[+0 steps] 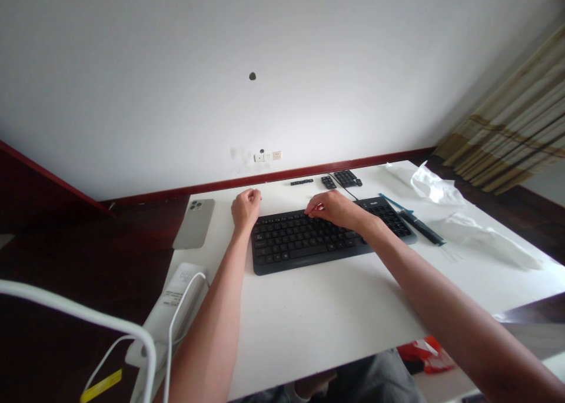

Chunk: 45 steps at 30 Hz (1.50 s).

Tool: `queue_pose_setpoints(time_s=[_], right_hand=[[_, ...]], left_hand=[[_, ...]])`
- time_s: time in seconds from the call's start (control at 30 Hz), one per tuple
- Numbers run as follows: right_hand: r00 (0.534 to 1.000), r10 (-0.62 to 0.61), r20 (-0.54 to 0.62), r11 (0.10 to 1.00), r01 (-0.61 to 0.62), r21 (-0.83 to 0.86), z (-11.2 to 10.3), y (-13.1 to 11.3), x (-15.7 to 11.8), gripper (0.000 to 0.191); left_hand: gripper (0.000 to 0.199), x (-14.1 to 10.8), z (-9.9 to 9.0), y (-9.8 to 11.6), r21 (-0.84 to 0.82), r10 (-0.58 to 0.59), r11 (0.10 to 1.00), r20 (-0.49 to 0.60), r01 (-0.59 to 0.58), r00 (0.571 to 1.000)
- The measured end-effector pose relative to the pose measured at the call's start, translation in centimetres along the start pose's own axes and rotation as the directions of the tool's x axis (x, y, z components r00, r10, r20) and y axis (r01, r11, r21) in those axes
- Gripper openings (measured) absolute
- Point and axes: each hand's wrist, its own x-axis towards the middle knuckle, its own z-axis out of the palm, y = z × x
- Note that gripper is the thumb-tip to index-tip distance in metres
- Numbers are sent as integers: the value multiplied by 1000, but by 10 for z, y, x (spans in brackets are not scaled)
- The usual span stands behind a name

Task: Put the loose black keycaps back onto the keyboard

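A black keyboard [309, 241] lies across the middle of a white table [335, 315]. My left hand [245, 207] rests on the table just past the keyboard's far left corner, its fingers curled in; whether anything small is inside it I cannot tell. My right hand [332, 209] lies over the keyboard's top row near the middle, fingertips pinched down at the keys. Behind the keyboard lie loose black keycaps: a short row [302, 182], a small block [328, 182] and a larger block [346, 178].
A grey phone [195, 223] lies face down at the table's left edge. A white power strip [172, 306] with white cables sits at the near left. A dark tool [419, 223] and crumpled clear plastic [441, 191] lie at the right. The wall stands close behind.
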Motion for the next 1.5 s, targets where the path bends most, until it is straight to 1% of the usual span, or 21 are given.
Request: queue_pose_setpoints(time_s=[0.1,0.37,0.57,0.77,0.8,0.87,0.9,0.97,1.03,1.1,1.13,1.17,1.23,1.27,1.3,1.33,1.37,1.43,1.5], right_hand=[[1000,0,5,1000,0,3,-2,2,0,13],[1000,-14,9,1000,14,10,-1,0,-1,15],[999,-48,18,998,48,-31,-2,-3,-3,12],[999,-38,35,998,40,-49,-7,-4,-5,8],[999,-38,11,998,39,-42,-8,-5,-5,9],[995,-33,-98,999,32,-6,-10,-8,-5,17],[984,-20,-177,999,26,33,-10,-9,-4,24],[939,37,-341,984,25,176,-12,-14,0,39],[878,107,-466,924,85,373,-17,-24,6,53],[817,169,-551,816,198,543,-31,-40,13,62],[785,199,-586,755,258,602,-40,-50,16,64],[795,208,-569,705,282,651,-50,-61,20,64],[828,201,-524,639,294,711,-69,-82,26,63],[843,195,-502,615,293,732,-74,-89,30,63],[855,193,-481,594,288,751,-74,-93,34,62],[868,197,-456,574,275,771,-69,-94,37,62],[882,207,-424,551,253,795,-58,-91,41,63],[909,238,-342,487,193,852,-25,-78,46,65],[934,275,-228,421,96,902,13,-63,48,67]], left_hand=[[34,0,0,0,1,-5,1000,7,5,1000],[33,-1,-1,1,11,-17,1000,18,16,1000],[33,-1,-1,1,10,-6,1000,13,6,1000],[33,-1,0,0,4,-6,1000,14,6,1000],[33,-1,0,0,1,-4,1000,11,4,1000],[34,0,-1,0,-3,0,1000,8,0,1000],[34,0,-1,0,-4,0,1000,8,0,1000],[35,0,-1,1,0,-3,1000,12,3,1000],[36,0,-2,1,13,-7,1000,18,7,1000],[36,0,-2,2,22,-12,1000,21,12,1000],[36,0,-3,2,22,-16,1000,21,15,1000],[35,0,-3,2,19,-20,1000,22,20,1000],[35,0,-3,2,3,-30,1000,20,30,999],[34,0,-3,2,-4,-35,999,19,35,999],[34,0,-3,2,-9,-41,999,19,41,999],[34,0,-3,2,-12,-46,999,18,47,999],[34,0,-3,2,-12,-47,999,18,47,999],[34,0,-3,2,-4,-33,999,19,33,999],[35,0,-4,2,-2,-14,1000,18,14,1000]])
